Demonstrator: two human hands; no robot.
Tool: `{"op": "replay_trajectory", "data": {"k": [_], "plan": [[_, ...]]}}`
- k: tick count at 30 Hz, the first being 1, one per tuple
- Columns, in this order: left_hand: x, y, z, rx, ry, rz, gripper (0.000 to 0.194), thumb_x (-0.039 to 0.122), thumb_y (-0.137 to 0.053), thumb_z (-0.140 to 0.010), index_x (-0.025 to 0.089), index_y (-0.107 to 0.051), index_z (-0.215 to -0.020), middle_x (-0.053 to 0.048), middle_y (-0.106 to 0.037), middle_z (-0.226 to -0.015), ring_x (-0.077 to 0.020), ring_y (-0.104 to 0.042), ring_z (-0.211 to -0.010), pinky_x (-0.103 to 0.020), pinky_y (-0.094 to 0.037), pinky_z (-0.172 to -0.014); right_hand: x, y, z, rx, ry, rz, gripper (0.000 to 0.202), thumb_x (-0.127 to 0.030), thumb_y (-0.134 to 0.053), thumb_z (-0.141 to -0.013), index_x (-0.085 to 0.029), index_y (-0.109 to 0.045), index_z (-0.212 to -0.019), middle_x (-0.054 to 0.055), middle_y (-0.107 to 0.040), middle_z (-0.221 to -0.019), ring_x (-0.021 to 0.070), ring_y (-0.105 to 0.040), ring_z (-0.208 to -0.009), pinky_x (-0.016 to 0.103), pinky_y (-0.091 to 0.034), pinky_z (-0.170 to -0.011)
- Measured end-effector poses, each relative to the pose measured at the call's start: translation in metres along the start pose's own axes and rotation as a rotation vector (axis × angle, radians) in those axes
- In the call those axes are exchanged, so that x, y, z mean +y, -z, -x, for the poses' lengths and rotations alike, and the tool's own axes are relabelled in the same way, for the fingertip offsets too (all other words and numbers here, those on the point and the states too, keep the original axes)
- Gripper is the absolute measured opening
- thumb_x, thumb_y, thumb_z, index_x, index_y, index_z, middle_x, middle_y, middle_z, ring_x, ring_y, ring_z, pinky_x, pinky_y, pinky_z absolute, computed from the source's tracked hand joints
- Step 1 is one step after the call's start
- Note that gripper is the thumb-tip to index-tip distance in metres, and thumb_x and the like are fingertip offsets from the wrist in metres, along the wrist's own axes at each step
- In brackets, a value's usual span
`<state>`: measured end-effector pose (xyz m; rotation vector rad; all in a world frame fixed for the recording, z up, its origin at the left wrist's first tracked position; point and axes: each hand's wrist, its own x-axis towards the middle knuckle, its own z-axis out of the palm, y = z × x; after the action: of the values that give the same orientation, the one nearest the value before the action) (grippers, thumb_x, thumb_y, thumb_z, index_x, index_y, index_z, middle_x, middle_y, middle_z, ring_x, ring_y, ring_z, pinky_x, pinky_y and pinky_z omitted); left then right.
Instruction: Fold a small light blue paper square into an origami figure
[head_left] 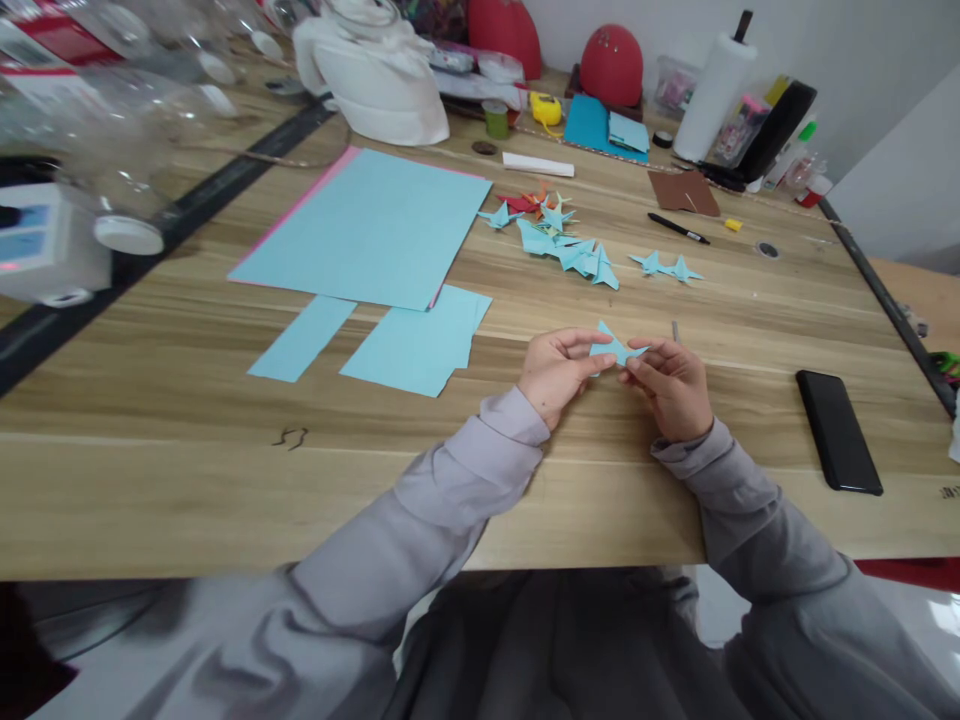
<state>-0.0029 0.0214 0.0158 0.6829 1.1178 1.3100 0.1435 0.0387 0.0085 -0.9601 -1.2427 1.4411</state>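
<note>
A small piece of folded light-blue paper [616,347] is held between both hands over the wooden table. My left hand [559,372] pinches its left side with thumb and fingers. On its right side, the fingertips of my right hand [667,385] close on a narrow point. Beyond the hands lie two small blue origami cranes [667,267]. A cluster of folded blue pieces [574,255] sits farther left, with red, orange and yellow-green cranes [536,205] at its back. Left of my hands are cut blue paper pieces [416,345] and a blue strip [304,340].
Large blue sheets [367,230] over pink paper lie left of centre. A black phone [838,430] is at the right, and a black pen [679,228] lies farther back. Plastic bottles [127,150] crowd the far left. A paper towel roll [716,95] stands at the back right.
</note>
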Motion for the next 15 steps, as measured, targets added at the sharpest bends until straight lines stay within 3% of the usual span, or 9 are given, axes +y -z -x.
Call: {"op": "replay_trajectory", "data": {"k": [5,8,11,15], "plan": [[-0.0017,0.0005,-0.0008,0.012,-0.076,-0.035,0.032,0.024,-0.083,-0.051,0.014,-0.072,-0.080,-0.008,-0.074,-0.079,-0.0106,-0.059,-0.056,-0.022,-0.040,-0.046,0.0012,0.0000,-0.0004,0.018,0.002,-0.017,0.036,-0.039,-0.081,-0.062,-0.021,-0.067,-0.089,-0.004,-0.069,-0.062,0.0124,-0.066,-0.056,0.025,-0.054,-0.055],[-0.0028,-0.0001,-0.0007,-0.012,-0.116,-0.058,0.031,0.024,-0.083,-0.050,0.014,-0.072,-0.077,-0.006,-0.073,-0.075,-0.0129,-0.063,-0.062,-0.025,-0.048,-0.055,0.0020,-0.0010,-0.0009,0.079,-0.024,-0.008,0.032,-0.038,-0.083,-0.059,-0.019,-0.067,-0.079,-0.003,-0.068,-0.058,0.0124,-0.065,-0.052,0.024,-0.054,-0.052],[-0.0033,-0.0013,0.0001,-0.017,-0.165,-0.078,0.028,0.022,-0.082,-0.052,0.014,-0.072,-0.076,-0.005,-0.072,-0.071,-0.0128,-0.063,-0.062,-0.025,-0.050,-0.058,0.0024,-0.0024,-0.0012,0.123,-0.031,-0.014,0.032,-0.042,-0.083,-0.058,-0.018,-0.066,-0.069,-0.002,-0.067,-0.054,0.0122,-0.063,-0.048,0.023,-0.053,-0.047],[-0.0035,-0.0016,0.0004,0.005,-0.182,-0.128,0.026,0.023,-0.080,-0.056,0.015,-0.071,-0.079,-0.003,-0.070,-0.068,-0.0118,-0.060,-0.058,-0.024,-0.046,-0.051,0.0029,-0.0033,-0.0011,0.123,-0.040,-0.019,0.035,-0.051,-0.078,-0.063,-0.018,-0.067,-0.070,0.000,-0.069,-0.057,0.0137,-0.065,-0.049,0.023,-0.052,-0.044]]}}
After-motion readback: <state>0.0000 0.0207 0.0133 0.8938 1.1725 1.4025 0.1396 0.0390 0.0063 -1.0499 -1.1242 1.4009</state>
